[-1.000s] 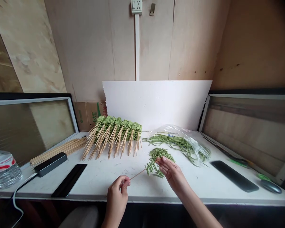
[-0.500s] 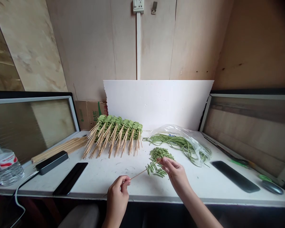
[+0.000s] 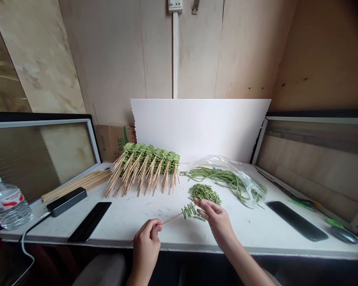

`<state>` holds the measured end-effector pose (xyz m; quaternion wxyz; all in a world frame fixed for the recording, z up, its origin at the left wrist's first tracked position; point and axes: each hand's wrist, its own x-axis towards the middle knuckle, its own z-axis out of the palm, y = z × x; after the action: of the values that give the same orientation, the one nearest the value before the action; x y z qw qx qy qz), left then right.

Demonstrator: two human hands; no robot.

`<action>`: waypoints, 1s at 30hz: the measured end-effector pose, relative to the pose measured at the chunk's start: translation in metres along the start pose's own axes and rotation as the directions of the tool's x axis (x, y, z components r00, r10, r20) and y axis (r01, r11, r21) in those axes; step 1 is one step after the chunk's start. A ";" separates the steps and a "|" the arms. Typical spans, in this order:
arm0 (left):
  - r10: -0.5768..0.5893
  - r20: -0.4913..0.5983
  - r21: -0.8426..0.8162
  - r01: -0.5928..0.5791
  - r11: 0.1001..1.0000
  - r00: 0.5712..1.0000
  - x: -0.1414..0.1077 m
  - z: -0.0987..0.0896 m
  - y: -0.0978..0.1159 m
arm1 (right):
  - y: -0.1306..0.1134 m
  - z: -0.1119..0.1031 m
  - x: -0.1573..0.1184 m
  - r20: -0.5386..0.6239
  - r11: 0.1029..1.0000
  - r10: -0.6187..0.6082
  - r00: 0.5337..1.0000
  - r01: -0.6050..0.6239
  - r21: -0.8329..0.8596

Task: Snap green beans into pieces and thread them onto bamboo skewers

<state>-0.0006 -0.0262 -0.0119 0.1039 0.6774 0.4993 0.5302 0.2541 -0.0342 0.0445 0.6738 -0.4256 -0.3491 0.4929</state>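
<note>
My left hand [image 3: 147, 237] is closed around the lower part of a bamboo skewer [image 3: 172, 218], which slants up to the right. Several short cut pieces of green bean [image 3: 188, 211] are threaded crosswise near its far end. At that end my right hand [image 3: 214, 215] pinches the skewer's tip; whether a bean piece is between the fingers is hidden. Just behind the right hand lies a heap of cut bean pieces [image 3: 204, 192]. A few loose pieces rest on the table below the threaded ones, partly hidden by the fingers.
Stacked bean skewers [image 3: 152, 159] stand at the back, sticks toward me. Bare skewers [image 3: 77, 184], a black box [image 3: 67, 201], a phone [image 3: 90, 221] and a water bottle [image 3: 10, 206] are left. Long beans [image 3: 217, 176] in a plastic bag [image 3: 244, 178], a dark slab [image 3: 296, 221] and a mouse [image 3: 343, 235] are right.
Both hands have shifted slightly left with the skewer. My right fingers still pinch at its tip. The whole view has moved a little.
</note>
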 end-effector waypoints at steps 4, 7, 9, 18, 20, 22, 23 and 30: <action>0.006 -0.007 0.005 -0.006 1.000 1.000 -0.001 0.004 0.002 | 0.001 0.004 -0.003 -0.026 1.000 -0.008 1.000 0.008 0.014; 0.011 -0.022 0.008 -0.011 1.000 1.000 -0.002 0.006 0.003 | 0.002 0.006 -0.004 -0.029 1.000 -0.001 1.000 0.002 0.026; 0.010 -0.026 0.010 -0.010 1.000 1.000 -0.002 0.006 0.003 | 0.005 0.007 -0.005 -0.024 1.000 0.006 1.000 -0.005 0.020; -0.003 -0.023 -0.008 0.003 1.000 1.000 0.000 0.004 0.008 | 0.017 0.013 -0.008 -0.014 0.998 0.057 0.998 -0.057 0.030; -0.012 -0.024 -0.015 0.012 1.000 1.000 0.001 0.003 0.007 | 0.012 0.011 -0.006 -0.009 0.998 0.056 0.998 -0.056 0.042; -0.023 -0.026 -0.017 0.023 1.000 0.999 0.001 0.003 0.004 | 0.003 0.007 -0.002 0.025 1.000 0.019 1.000 -0.019 0.006; -0.031 -0.027 -0.017 0.030 0.999 0.999 0.001 0.002 0.003 | -0.003 0.003 0.001 0.042 0.999 -0.011 0.999 0.013 -0.049; -0.086 -0.025 0.001 0.086 0.996 0.996 0.002 0.004 -0.006 | -0.014 -0.052 0.032 0.173 0.512 -0.308 0.936 0.316 -0.799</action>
<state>-0.0014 -0.0205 -0.0166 0.1195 0.6487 0.5299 0.5330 0.3140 -0.0177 0.0382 0.4768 -0.6154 -0.6097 0.1489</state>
